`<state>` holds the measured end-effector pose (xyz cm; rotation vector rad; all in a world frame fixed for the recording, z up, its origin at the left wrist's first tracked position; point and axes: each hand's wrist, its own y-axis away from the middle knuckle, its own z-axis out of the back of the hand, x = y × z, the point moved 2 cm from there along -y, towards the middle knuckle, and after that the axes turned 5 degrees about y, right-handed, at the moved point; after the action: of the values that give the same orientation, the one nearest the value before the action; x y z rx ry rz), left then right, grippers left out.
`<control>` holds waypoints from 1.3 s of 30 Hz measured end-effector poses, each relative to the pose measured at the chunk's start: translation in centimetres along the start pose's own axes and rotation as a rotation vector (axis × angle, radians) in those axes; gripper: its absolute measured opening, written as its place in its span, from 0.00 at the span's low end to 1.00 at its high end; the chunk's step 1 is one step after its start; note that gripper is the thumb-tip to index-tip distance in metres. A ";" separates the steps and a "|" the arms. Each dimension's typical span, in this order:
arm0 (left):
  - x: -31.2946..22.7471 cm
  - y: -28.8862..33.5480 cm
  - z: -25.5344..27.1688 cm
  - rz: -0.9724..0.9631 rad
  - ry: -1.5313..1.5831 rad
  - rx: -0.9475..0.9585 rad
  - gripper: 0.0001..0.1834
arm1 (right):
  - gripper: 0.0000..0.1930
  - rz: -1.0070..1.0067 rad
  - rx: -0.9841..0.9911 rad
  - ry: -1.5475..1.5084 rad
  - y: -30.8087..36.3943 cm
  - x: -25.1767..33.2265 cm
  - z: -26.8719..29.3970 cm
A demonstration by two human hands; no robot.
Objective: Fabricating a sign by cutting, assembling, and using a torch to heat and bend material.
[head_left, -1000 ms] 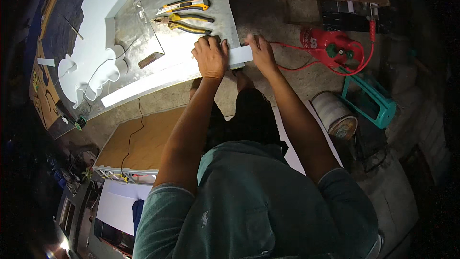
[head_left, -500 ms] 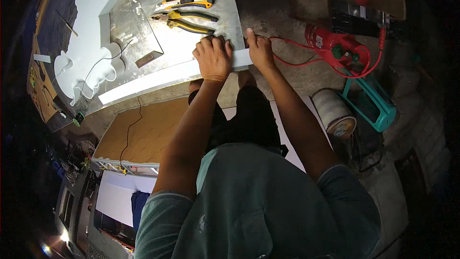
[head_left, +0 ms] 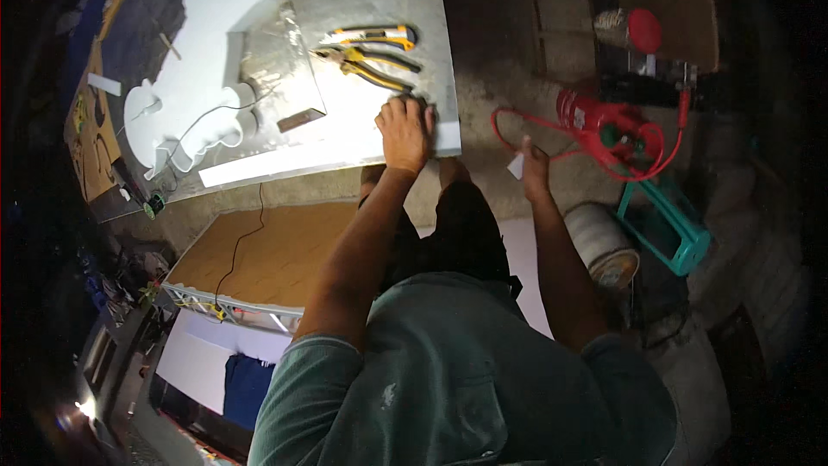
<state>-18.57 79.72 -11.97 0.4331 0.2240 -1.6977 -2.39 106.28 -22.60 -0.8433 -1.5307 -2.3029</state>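
Note:
A long white strip (head_left: 285,164) lies along the near edge of the metal-topped table. My left hand (head_left: 405,136) presses down near its right end, fingers curled over a dark object that is mostly hidden. Off the table's right side, my right hand (head_left: 536,174) pinches a small white piece (head_left: 516,166) between thumb and fingers. Beyond my left hand lie yellow-and-black pliers (head_left: 379,69), and past them a utility knife (head_left: 375,36) in the same colours. A small brown bar (head_left: 302,120) rests on the table left of my left hand.
A large white shape with curved upright walls (head_left: 185,121) stands on the table's left. To the right are a red tank (head_left: 595,125) with a red hose, a teal stool (head_left: 673,233) and a round bucket (head_left: 599,242). A brown board (head_left: 267,250) lies below the table edge.
My right hand has left the strip's end and moved right and nearer, carrying a small white piece. My left hand stays on the strip. The whole view has shifted slightly.

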 end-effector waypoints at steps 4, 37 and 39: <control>0.4 1.4 4.2 -0.034 0.212 -0.153 0.15 | 0.17 0.352 0.014 0.292 -0.1 11.9 -0.3; 35.3 28.7 19.6 0.905 0.865 -0.233 0.16 | 0.16 1.415 0.531 1.042 23.6 24.1 -40.3; 35.8 29.2 20.2 0.915 0.860 -0.305 0.16 | 0.14 1.429 0.585 1.044 24.0 23.9 -40.7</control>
<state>2.47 34.42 -5.40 0.8558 0.7637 -0.4966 -22.81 62.06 -1.72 -0.2280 -0.5818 -0.8198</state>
